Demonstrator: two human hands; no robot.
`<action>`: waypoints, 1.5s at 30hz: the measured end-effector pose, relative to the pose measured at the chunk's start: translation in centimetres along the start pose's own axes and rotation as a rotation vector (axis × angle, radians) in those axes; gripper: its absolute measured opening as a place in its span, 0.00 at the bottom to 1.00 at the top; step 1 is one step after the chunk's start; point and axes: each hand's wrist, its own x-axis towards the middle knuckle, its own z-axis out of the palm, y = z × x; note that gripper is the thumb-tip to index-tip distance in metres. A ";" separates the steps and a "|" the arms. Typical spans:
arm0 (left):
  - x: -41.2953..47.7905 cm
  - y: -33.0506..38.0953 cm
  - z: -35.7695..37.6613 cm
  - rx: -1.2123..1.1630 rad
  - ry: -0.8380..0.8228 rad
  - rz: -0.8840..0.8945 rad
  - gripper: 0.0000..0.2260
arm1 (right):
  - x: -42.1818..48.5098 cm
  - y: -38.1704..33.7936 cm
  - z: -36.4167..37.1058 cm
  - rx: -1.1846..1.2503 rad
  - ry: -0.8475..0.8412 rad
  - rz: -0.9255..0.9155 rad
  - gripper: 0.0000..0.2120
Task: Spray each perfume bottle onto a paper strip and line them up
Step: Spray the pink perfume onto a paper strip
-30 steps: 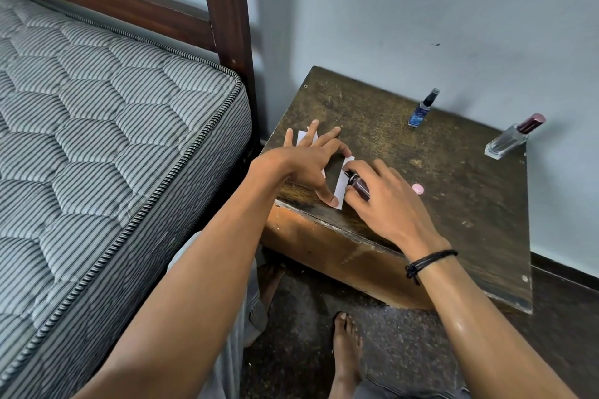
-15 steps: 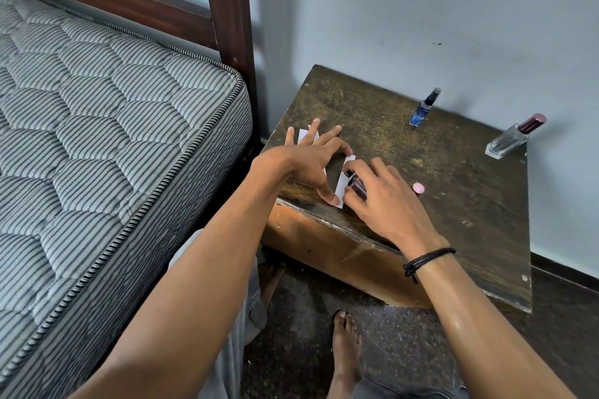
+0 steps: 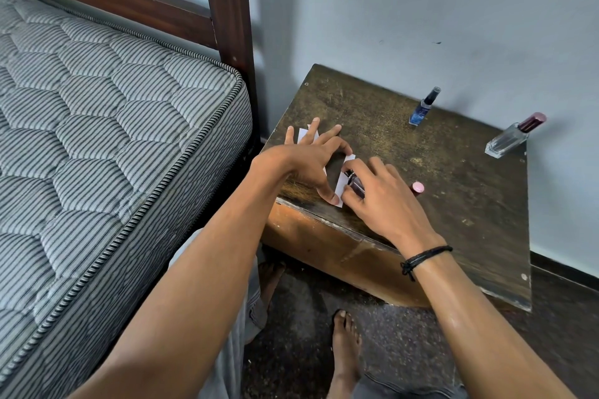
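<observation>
A person's left hand (image 3: 311,159) lies with its grip spread on the worn wooden worktop (image 3: 453,204), thumb pressing the near end of a white paper strip (image 3: 349,159) at the front edge. The right hand (image 3: 385,201) has its grip curled round a small dark perfume bottle (image 3: 355,184), its nozzle end over that strip; most of the bottle is hidden in the fingers, and whether it touches the paper cannot be told. A second strip (image 3: 303,136) shows only as corners between the left fingers. A pink cap (image 3: 417,187) peeks out from behind the right hand, partly covered. By the wall stand a blue bottle (image 3: 421,110) and, well apart, a clear bottle (image 3: 509,139) with a maroon cap. A striped mattress (image 3: 97,139) fills the left, cut off by the frame.
</observation>
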 end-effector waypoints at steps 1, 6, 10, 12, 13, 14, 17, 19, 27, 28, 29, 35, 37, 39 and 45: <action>0.0 0.0 0.0 0.000 0.000 0.000 0.44 | 0.0 0.0 0.0 -0.003 0.000 0.002 0.15; 0.0 0.0 0.0 0.004 -0.003 0.001 0.45 | 0.0 -0.1 0.0 -0.021 -0.004 0.003 0.16; 0.0 0.0 0.0 0.002 -0.004 0.003 0.45 | 0.1 -0.2 0.0 -0.034 -0.002 -0.003 0.15; 0.0 0.0 0.0 0.002 -0.005 0.004 0.45 | 0.1 -0.2 0.0 -0.038 -0.001 -0.004 0.15; 0.0 0.0 0.0 0.004 -0.004 0.003 0.45 | 0.1 -0.2 0.0 -0.039 0.001 -0.004 0.15; 0.0 0.0 0.0 0.005 -0.003 0.003 0.45 | 0.2 -0.2 0.0 -0.040 0.004 -0.005 0.15; 0.0 0.0 0.0 0.008 -0.001 0.001 0.45 | 0.2 -0.2 0.1 -0.042 0.015 -0.001 0.15; 0.0 0.0 -0.1 0.008 -0.002 0.002 0.45 | 0.2 -0.1 0.2 -0.030 0.017 0.007 0.15; 0.0 -0.1 -0.1 0.019 -0.014 -0.003 0.45 | 0.1 0.4 -0.3 0.017 -0.012 0.028 0.17; 0.0 0.0 -0.1 0.021 -0.013 -0.003 0.44 | 0.1 0.4 -0.3 0.012 -0.014 0.026 0.17; 0.0 0.0 -0.1 0.024 -0.011 -0.003 0.44 | 0.1 0.4 -0.3 0.007 -0.015 0.024 0.18; 0.1 -0.1 -0.1 0.020 -0.013 0.004 0.44 | 0.3 0.2 -0.2 -0.041 -0.013 0.026 0.19; 0.0 -0.1 -0.1 0.015 -0.016 0.005 0.44 | 0.3 0.1 -0.2 -0.052 -0.012 0.026 0.19; 0.1 -0.1 -0.1 0.011 -0.017 0.005 0.44 | 0.3 0.1 -0.2 -0.068 -0.010 0.028 0.19; 0.0 -0.2 -0.1 0.010 -0.019 0.004 0.44 | 0.5 0.0 -0.1 -0.079 -0.005 0.024 0.19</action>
